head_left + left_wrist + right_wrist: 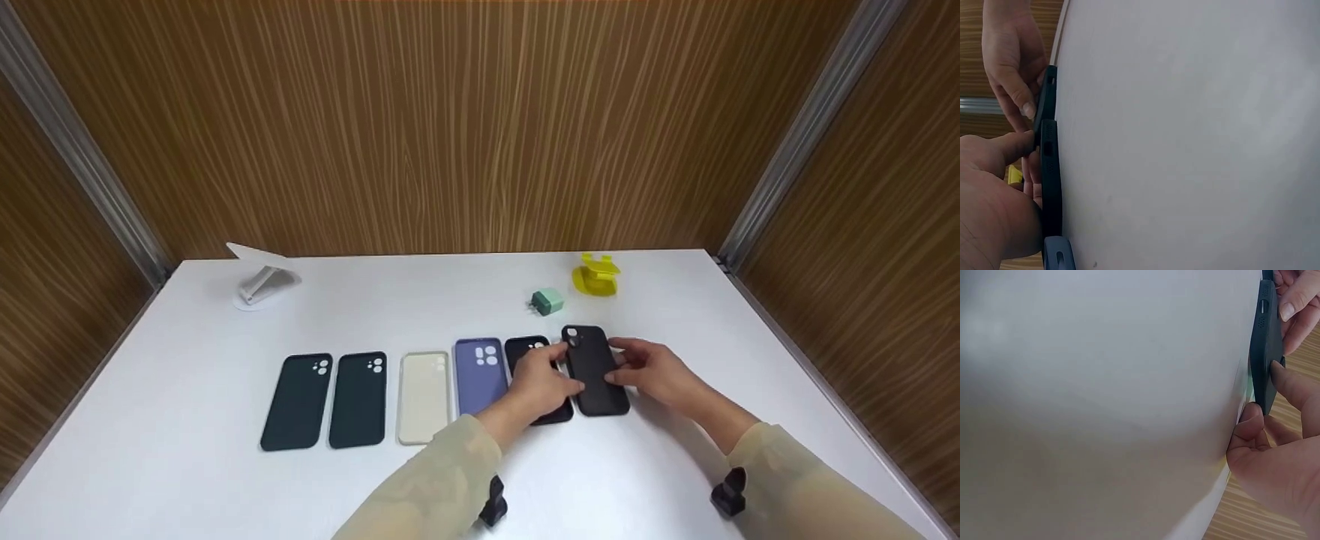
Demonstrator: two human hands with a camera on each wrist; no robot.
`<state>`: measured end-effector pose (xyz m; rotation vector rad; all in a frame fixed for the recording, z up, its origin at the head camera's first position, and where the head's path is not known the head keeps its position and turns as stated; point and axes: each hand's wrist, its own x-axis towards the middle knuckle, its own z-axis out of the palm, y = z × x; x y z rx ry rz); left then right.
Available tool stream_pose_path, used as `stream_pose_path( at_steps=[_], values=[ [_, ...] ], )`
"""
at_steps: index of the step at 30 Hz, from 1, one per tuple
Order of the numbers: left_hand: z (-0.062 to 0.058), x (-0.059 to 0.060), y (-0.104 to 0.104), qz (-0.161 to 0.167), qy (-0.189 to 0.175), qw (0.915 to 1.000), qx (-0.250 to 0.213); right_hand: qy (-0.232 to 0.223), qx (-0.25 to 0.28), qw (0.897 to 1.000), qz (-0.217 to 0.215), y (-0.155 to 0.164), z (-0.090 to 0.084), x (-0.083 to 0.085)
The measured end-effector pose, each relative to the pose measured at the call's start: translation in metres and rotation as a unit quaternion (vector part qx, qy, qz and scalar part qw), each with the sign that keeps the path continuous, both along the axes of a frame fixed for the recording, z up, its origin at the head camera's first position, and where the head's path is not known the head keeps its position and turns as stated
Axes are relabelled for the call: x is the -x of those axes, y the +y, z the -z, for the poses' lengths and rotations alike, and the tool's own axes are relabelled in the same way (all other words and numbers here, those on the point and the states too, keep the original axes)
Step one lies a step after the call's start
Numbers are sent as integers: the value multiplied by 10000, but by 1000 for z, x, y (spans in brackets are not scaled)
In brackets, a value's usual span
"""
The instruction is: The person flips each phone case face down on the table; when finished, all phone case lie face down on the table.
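Observation:
Both hands are at a black phone case (595, 382) at the right end of a row of cases. My left hand (534, 384) has thumb and fingers at its left edge. On the opposite edge, my right hand (661, 377) pinches it, thumb on top; in the right wrist view the case (1266, 354) looks slightly tilted. Another black case (557, 415) lies partly hidden beneath my left hand. Leftward follow a purple-blue case (478, 384), a cream case (424, 401) and two dark green cases, one nearer (358, 405) and one at the far left (295, 406).
A mint green charger plug (548, 301) lies behind the right-hand cases, with a yellow phone stand (598, 277) beyond it. At the back left stands a white folding stand (266, 281). Wood-grain panels (450, 127) enclose the white table (187, 360).

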<state>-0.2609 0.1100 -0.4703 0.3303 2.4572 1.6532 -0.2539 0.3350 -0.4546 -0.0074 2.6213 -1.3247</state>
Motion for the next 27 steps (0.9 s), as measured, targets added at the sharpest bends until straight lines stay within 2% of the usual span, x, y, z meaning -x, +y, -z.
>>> stream_pose_path(
  at_steps=[10,20,27],
  values=[
    [1,-1,1,57,-30,9999,77,8,-81,10000,18,1,1,0],
    [3,-2,-1,250,346,9978,498,93,-139,9999,-28,2,4,1],
    [2,-2,-1,246,372,9974,558,32,-139,9999,-37,3,5,3]
  ],
)
